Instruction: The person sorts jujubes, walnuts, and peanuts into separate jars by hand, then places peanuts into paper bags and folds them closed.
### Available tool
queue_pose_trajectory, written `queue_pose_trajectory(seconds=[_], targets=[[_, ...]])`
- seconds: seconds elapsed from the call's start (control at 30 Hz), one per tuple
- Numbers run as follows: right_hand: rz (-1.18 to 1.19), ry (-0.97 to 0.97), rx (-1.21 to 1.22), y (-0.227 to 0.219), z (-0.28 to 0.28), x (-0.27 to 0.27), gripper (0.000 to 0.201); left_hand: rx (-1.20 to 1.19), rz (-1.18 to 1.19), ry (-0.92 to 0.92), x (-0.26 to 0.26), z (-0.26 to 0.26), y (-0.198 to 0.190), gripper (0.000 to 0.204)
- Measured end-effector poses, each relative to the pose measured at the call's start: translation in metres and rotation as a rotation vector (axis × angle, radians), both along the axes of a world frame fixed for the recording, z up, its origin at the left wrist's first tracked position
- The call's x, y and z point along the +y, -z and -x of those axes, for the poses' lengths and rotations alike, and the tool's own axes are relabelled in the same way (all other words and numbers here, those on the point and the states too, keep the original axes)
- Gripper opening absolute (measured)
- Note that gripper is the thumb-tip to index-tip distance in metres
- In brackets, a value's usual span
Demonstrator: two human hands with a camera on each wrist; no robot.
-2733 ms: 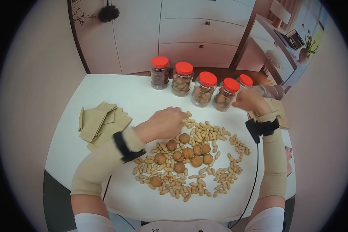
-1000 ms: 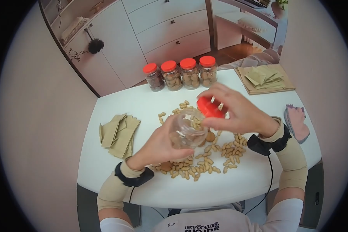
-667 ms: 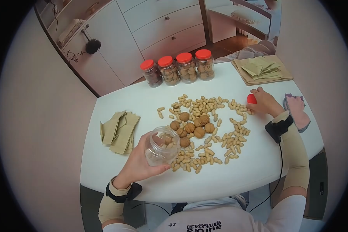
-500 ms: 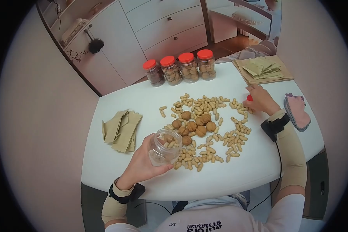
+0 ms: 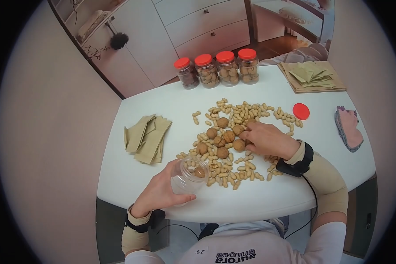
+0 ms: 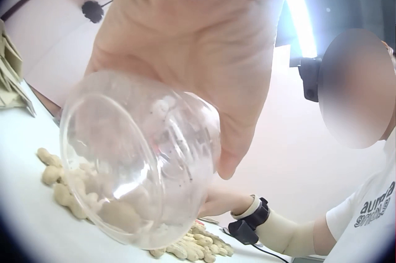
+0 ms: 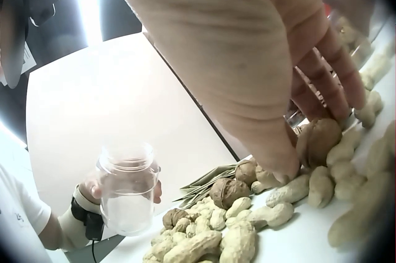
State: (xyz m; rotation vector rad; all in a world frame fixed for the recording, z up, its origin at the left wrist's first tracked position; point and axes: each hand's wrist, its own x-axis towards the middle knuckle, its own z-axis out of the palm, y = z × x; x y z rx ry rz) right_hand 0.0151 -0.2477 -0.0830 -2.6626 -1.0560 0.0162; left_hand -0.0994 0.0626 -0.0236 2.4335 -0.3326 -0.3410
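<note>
In the head view my left hand (image 5: 158, 189) grips an open clear jar (image 5: 182, 179), tilted, at the near left of the nuts. The left wrist view shows the jar (image 6: 139, 164) under my palm; nuts show through its wall. My right hand (image 5: 272, 140) is low over the pile, among walnuts (image 5: 229, 136) and peanuts (image 5: 246, 112). In the right wrist view its thumb and fingers close around a walnut (image 7: 320, 142), with peanuts (image 7: 272, 213) close by. The red lid (image 5: 301, 111) lies on the white table beyond the right hand.
Several red-lidded jars (image 5: 228, 70) of nuts stand in a row along the back edge. Folded brown paper bags (image 5: 149, 138) lie at the left; more brown paper (image 5: 312, 75) is at the back right. A pink and grey cloth item (image 5: 350, 127) rests near the right edge.
The jar was taken up and its red lid came off and was set on the table at the right. Since then my right hand has left the lid and moved left into the nuts.
</note>
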Motion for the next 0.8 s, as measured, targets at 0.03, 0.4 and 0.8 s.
queue_pose_trajectory(seconds=[0.03, 0.4, 0.8], targets=[[0.006, 0.002, 0.003, 0.002, -0.002, 0.001, 0.027, 0.009, -0.022, -0.012, -0.001, 0.001, 0.000, 0.096], [-0.500, -0.138, 0.159, -0.043, 0.016, 0.021, 0.034, -0.085, -0.118, 0.024, -0.023, 0.004, 0.007, 0.095], [-0.429, -0.133, -0.006, -0.028, 0.016, 0.034, 0.020, -0.210, -0.066, -0.004, -0.024, 0.007, 0.029, 0.097]])
